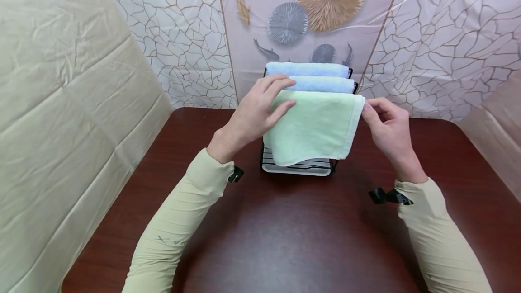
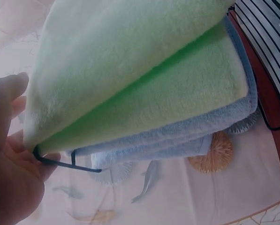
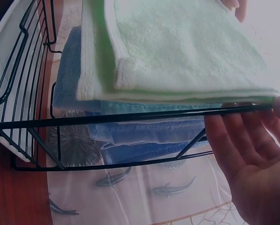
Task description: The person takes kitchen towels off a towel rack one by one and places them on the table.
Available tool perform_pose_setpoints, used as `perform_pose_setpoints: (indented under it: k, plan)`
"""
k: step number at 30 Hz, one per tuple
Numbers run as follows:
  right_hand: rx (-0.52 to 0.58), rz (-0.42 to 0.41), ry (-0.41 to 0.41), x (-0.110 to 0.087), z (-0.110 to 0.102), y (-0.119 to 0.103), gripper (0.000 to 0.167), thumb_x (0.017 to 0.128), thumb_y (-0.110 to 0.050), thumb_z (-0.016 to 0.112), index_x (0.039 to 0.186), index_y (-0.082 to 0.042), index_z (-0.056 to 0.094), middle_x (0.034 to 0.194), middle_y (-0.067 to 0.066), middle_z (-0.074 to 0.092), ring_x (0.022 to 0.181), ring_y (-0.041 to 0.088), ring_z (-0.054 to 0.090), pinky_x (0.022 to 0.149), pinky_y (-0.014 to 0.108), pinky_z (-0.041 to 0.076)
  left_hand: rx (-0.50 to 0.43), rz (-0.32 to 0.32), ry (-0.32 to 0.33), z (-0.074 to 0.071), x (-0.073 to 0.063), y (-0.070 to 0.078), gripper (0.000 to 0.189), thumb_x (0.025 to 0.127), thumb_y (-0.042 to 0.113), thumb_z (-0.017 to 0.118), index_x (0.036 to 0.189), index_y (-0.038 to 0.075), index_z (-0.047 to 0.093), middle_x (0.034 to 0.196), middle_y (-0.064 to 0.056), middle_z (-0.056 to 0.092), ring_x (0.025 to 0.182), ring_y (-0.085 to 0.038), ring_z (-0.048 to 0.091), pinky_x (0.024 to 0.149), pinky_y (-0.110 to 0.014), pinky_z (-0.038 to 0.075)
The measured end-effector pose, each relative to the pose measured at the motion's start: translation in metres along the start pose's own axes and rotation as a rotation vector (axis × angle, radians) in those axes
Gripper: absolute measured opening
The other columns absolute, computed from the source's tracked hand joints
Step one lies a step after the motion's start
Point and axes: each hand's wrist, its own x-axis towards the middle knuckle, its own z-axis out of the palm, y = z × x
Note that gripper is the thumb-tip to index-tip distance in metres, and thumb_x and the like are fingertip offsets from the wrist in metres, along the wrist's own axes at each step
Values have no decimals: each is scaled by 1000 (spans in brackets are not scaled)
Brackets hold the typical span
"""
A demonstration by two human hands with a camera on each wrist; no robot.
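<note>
A light green towel (image 1: pixel 317 125) hangs folded over the front rail of a black wire rack (image 3: pixel 130 117). Behind it hang two blue towels (image 1: pixel 321 83), the farther one (image 1: pixel 309 68) at the back. My left hand (image 1: pixel 260 103) is at the green towel's upper left, fingers spread and lightly bent near the top fold; in the left wrist view the left hand (image 2: pixel 18 154) lies beside the towel's edge and the rack's corner. With thumb and fingers, my right hand (image 1: pixel 388 123) pinches the green towel's upper right corner. The right wrist view shows its fingers (image 3: pixel 233 140) beneath the rail.
Under the rack sits a white tray (image 1: pixel 297 172) with black wires above it. The rack stands on a dark red-brown table (image 1: pixel 285 238), close to a patterned cloth backdrop (image 1: pixel 187 35). A beige cloth wall (image 1: pixel 73 116) rises at the left.
</note>
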Motion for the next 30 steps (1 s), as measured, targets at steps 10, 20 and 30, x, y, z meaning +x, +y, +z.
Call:
perform_pose_setpoints:
  k: [10,20,30]
  plan:
    - [-4,-11,36,2,-2,0,12,93,2,60,96,9,70,77,-16,67,65,1,58,62,14,43,178,-20,-66,8,5,10,40,97,34,62,130,10,61,120,-4,69,113,-22,62,99,-38,43]
    - [-6,-20,53,3,-6,-4,12,93,3,60,95,8,71,76,-16,66,63,0,54,59,14,40,291,-81,-120,14,18,24,33,98,44,56,114,18,68,106,2,72,101,-22,66,82,-37,44]
    - [52,-5,43,5,-9,3,11,94,2,60,94,6,71,75,-13,67,64,1,59,60,13,45,109,-93,-81,14,23,21,23,99,33,59,102,13,70,95,1,72,84,-15,66,76,-32,52]
